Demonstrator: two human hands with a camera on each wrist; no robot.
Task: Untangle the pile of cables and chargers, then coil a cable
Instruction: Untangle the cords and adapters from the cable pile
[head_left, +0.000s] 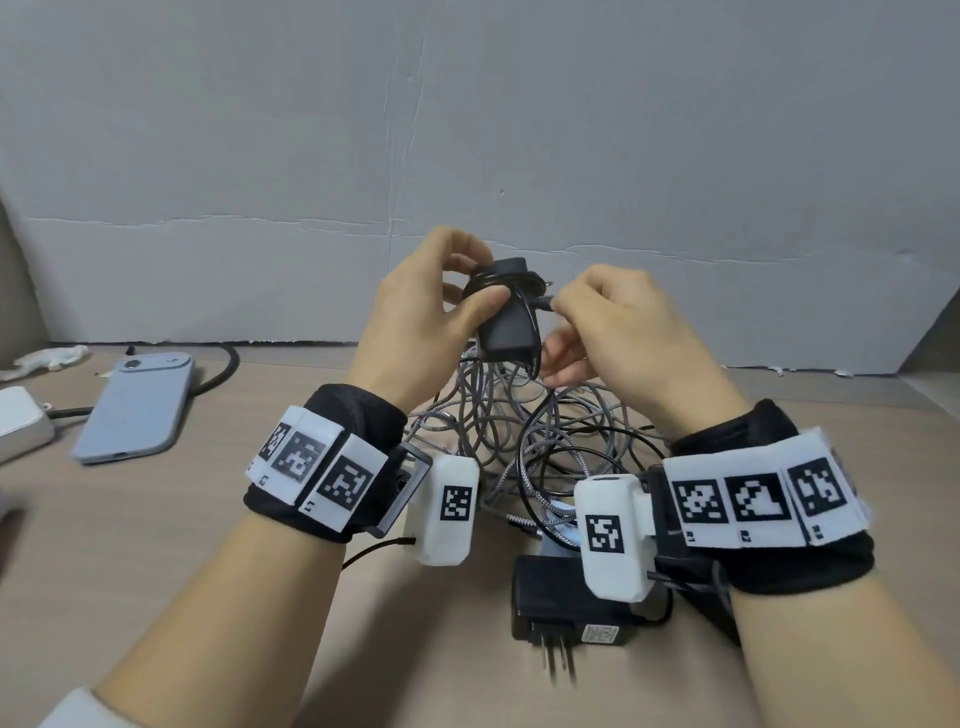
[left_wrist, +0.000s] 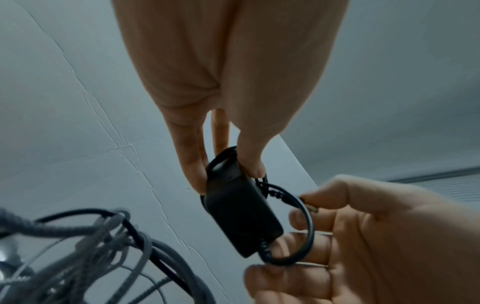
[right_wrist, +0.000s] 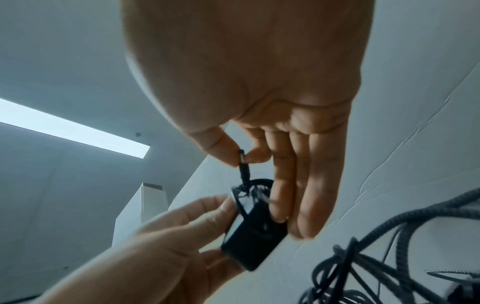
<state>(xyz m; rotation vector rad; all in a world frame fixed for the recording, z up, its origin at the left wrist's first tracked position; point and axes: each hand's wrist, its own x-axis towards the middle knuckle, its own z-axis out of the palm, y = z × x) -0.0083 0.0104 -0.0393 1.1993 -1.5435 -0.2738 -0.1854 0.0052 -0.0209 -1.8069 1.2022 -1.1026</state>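
The left hand (head_left: 415, 322) holds a black charger (head_left: 506, 325) in the air above the pile of cables (head_left: 524, 436), thumb on the front face and fingers curled behind it. I think it is lifted this way so that the cord wrapped around its upper part hangs free of the other cables and can be unwound. The right hand (head_left: 618, 332) pinches the plug end (right_wrist: 242, 158) of this thin black cord (left_wrist: 303, 222) between thumb and index finger; the other fingers are spread and relaxed beside the charger body. The cord makes a loose loop from the plug down to the bottom of the charger.

The charger is a smooth, matte block with rounded corners. Its cord looks like plain rubber, and the plug has a small metal tip. Below, the pile lies on the beige table (head_left: 182, 545) between the wrists. It mixes grey braided cables with a woven texture and thinner black ones, all crossing in many loops. A second black adapter (head_left: 561, 597) with flat metal prongs lies near the front edge, touching the pile.

To the left, well apart, a light blue phone (head_left: 135, 410) lies face down.
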